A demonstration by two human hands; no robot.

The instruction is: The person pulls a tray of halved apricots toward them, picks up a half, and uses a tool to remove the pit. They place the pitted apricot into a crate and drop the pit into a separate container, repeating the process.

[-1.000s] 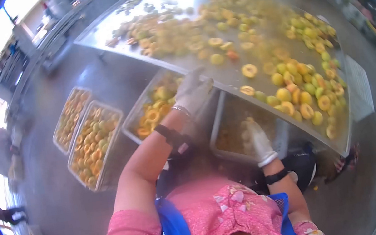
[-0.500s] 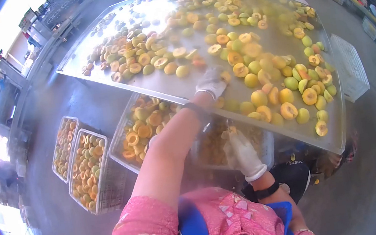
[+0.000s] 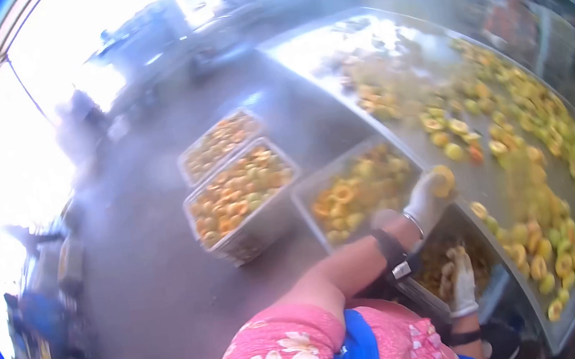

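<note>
My left hand, in a white glove, is closed around a yellow peach half at the near edge of the metal table. Below and to the right, my right hand, also gloved, is over a crate of brownish bits. Its fingers are drawn together near the tips; whatever they hold is too blurred to name. Many halved and whole-looking yellow-green peaches lie spread over the tabletop. Left of my left hand stands a crate of peach halves.
Two more filled crates, a nearer one and a farther one, stand on the floor to the left. A person is blurred beyond the table. Stacked items line the far left.
My view has swung left, so the table now sits farther right. My left hand has come back from over the tabletop to its near edge with a peach half. My right hand remains over the lower crate.
</note>
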